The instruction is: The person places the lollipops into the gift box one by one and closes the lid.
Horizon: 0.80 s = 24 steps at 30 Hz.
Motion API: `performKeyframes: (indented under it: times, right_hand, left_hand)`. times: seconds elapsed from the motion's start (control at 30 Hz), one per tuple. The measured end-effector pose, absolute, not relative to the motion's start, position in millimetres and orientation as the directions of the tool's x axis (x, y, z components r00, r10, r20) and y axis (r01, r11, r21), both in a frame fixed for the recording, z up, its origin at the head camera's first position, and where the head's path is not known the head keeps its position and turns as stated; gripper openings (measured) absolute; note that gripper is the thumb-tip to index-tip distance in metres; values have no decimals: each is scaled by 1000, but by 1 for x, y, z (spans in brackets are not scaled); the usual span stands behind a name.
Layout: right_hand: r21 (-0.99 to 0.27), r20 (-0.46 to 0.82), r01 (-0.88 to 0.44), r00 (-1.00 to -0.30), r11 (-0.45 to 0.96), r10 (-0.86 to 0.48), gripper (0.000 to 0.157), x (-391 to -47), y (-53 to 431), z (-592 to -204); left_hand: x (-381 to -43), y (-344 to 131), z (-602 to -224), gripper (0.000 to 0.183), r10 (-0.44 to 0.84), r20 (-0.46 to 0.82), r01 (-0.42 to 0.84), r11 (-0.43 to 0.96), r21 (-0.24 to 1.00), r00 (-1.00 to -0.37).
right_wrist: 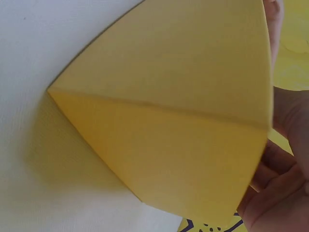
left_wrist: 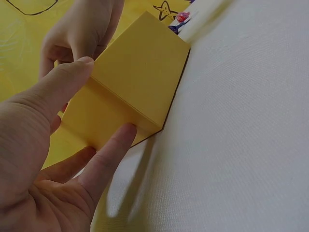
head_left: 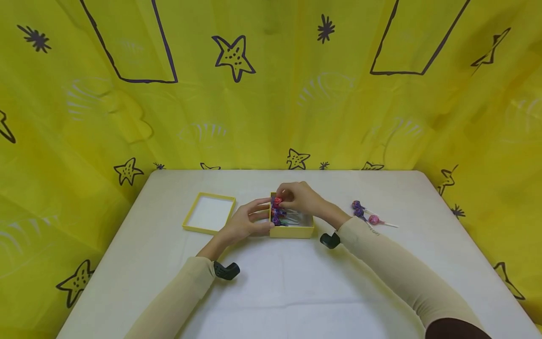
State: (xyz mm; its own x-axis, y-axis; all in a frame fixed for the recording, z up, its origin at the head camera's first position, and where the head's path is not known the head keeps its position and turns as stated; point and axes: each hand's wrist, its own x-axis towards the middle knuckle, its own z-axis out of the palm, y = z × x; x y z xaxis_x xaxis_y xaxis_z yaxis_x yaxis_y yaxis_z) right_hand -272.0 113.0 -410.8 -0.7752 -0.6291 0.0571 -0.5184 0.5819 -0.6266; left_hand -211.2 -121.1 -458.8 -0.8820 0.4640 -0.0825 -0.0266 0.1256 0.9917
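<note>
A yellow open-topped box (head_left: 292, 232) stands on the table, with several purple-wrapped lollipops (head_left: 276, 221) lying inside, heads at the left and sticks to the right. My right hand (head_left: 302, 197) reaches in over the far part of the box, and its thumb and fingertips pinch a red-wrapped lollipop (head_left: 277, 201) by its head. Against the box's left side rests my left hand (head_left: 243, 223), fingers spread and fairly straight. Its thumb (left_wrist: 79, 67) touches the rim in the left wrist view. Box walls hide the right fingertips in the right wrist view.
The box's lid (head_left: 198, 230), yellow-rimmed with a white inside, lies at the left. To the right, two purple lollipops (head_left: 358, 212) and a pink lollipop (head_left: 374, 220) are loose on the white tablecloth (head_left: 296, 282). A yellow patterned curtain (head_left: 271, 108) surrounds the table.
</note>
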Motion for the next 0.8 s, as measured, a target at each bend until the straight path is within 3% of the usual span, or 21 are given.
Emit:
performKeyframes:
  times: [0.8]
  right_hand:
    - [-628,46,-508,-780,589,-624,20,-268,106,-422]
  left_hand:
    - [-211,-121,-459,76,462,-69,-12,126,992,-884]
